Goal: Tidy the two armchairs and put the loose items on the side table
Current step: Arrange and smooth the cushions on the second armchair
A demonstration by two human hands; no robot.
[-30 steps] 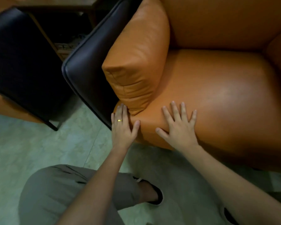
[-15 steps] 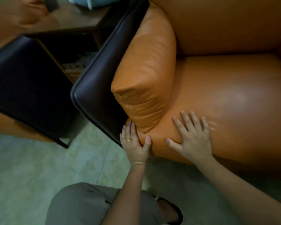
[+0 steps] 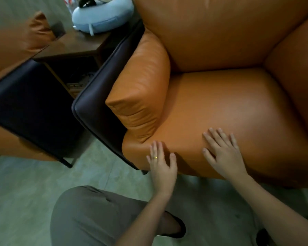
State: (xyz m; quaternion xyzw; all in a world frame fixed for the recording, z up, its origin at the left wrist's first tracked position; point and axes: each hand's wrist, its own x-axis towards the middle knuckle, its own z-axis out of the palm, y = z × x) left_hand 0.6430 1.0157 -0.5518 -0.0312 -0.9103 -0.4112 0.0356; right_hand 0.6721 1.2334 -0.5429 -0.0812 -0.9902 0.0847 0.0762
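An orange leather armchair with a dark outer shell fills the right of the view; its seat is bare. My left hand, with a gold ring, lies flat on the seat's front left corner, fingers apart. My right hand rests flat on the front edge of the seat cushion, fingers spread. Neither hand holds anything. A second armchair shows at the left, mostly its dark side panel. Between them stands a wooden side table carrying a light blue neck pillow.
A padded orange armrest cushion sits just beyond my left hand. Something dark lies on the neck pillow at the top edge. My grey-trousered knee and dark shoes are over the green tiled floor.
The view has tilted up, bringing the side table and the neck pillow into sight. Both hands stay flat on the seat's front edge, the left one slightly lower on the corner.
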